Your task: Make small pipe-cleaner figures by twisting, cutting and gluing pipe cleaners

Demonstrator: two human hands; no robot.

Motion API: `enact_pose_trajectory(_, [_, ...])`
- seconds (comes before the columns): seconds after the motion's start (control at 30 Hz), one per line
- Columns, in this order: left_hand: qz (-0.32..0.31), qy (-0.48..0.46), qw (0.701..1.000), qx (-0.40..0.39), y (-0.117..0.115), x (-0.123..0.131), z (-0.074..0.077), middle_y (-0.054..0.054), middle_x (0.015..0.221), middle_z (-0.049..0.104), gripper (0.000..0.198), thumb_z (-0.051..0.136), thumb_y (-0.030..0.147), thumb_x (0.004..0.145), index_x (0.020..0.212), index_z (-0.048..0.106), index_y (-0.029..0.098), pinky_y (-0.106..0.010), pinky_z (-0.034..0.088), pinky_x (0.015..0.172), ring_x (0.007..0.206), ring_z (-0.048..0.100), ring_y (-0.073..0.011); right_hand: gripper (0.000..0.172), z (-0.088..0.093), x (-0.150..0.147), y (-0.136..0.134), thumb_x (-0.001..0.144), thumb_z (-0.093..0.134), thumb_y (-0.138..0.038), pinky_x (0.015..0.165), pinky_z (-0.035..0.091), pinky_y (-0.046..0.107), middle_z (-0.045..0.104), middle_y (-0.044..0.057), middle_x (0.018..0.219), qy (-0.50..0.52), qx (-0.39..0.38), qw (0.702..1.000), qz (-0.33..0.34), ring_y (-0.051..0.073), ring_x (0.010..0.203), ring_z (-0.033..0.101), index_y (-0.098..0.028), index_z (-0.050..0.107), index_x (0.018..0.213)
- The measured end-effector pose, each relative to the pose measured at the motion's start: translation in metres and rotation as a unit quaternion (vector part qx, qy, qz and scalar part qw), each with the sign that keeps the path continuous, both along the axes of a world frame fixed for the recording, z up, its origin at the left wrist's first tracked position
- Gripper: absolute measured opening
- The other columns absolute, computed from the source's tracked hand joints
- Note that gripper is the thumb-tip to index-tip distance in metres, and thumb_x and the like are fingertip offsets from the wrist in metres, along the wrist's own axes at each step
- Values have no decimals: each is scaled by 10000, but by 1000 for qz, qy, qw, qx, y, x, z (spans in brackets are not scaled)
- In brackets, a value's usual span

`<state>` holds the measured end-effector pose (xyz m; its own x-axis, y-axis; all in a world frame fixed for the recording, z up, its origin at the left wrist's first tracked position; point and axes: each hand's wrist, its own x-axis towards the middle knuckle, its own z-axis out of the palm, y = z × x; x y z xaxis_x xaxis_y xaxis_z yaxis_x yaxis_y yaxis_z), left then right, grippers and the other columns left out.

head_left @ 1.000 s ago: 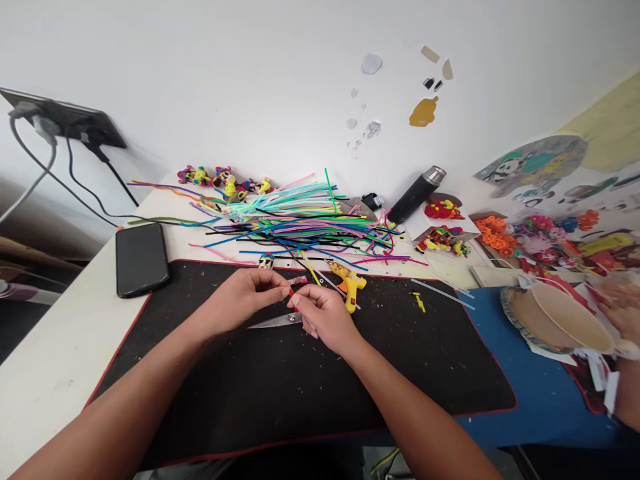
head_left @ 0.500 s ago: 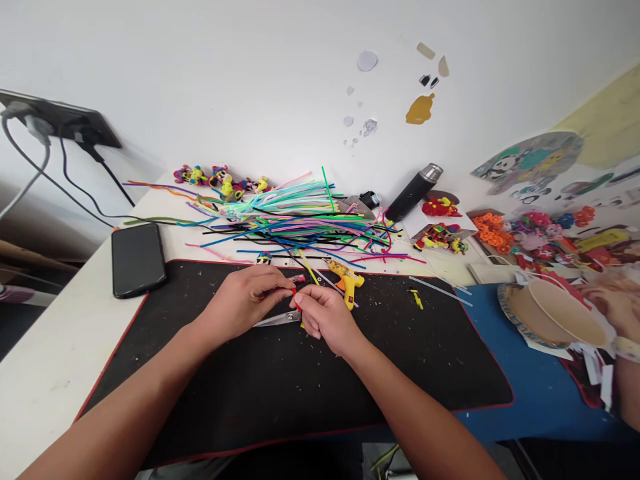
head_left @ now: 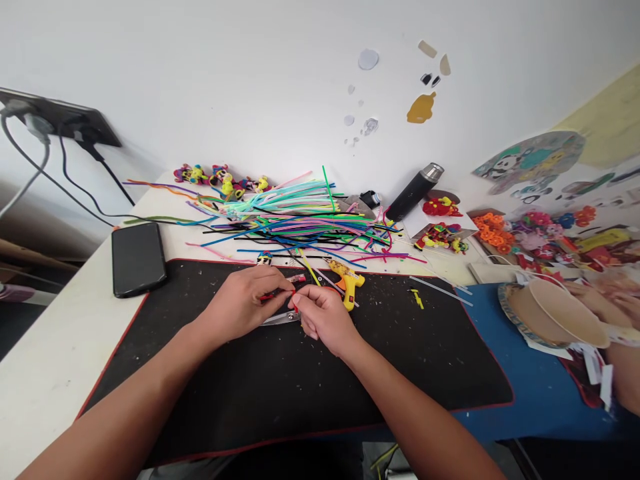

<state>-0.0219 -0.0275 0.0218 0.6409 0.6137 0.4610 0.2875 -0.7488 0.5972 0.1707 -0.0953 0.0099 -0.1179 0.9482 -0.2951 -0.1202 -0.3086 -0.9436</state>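
Over the black mat (head_left: 280, 393), my left hand (head_left: 245, 300) and my right hand (head_left: 327, 317) meet fingertip to fingertip. Both pinch a short red pipe cleaner (head_left: 295, 301), mostly covered by the fingers. Scissors (head_left: 280, 319) lie beneath the hands, their blades showing and the handles partly hidden. Just beyond my right hand rests a yellow glue gun (head_left: 352, 285). A small red-ended item (head_left: 297, 279) lies behind the fingertips; I cannot make out its kind.
A heap of coloured pipe cleaners (head_left: 300, 213) spreads along the wall. At left lies a phone (head_left: 139, 260); a black flask (head_left: 415, 193) leans behind. Small pipe-cleaner figures (head_left: 225, 181) sit at the back. On the right, another person's arm (head_left: 623, 360) is beside a round basket (head_left: 540, 313).
The fingers have shifted slightly around the red pipe cleaner, and a bit of red now shows beneath my left fingers. The other person's arm at right has moved.
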Motion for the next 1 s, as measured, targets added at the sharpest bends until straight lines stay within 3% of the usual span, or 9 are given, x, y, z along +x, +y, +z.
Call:
enact_pose_trajectory(0.73, [26,-10,995,-93,-5,5,0,-5,775,719,157,640,230,969,858,744,190,-224,473,685,701,652,-135,272,1,-4,-3,883,706,-456,360,239,221,399,-138,417,8,4,1000,-13,67,318,331,-219,605,795])
enact_pose_trajectory(0.87, [26,-17,988,-150,-4,4,0,-30,878,780,181,636,290,982,930,786,202,-243,500,748,798,703,-163,262,1,-2,-2,882,699,-456,366,258,223,391,-137,417,-1,6,1000,-12,71,318,337,-214,632,805])
enact_pose_trajectory(1.0, [32,-11,967,-254,0,3,1,-42,942,804,234,662,394,965,954,805,209,-275,520,808,864,722,-200,266,-1,-1,-2,897,681,-461,380,275,223,429,-124,439,-19,11,1000,-8,74,330,368,-205,657,830])
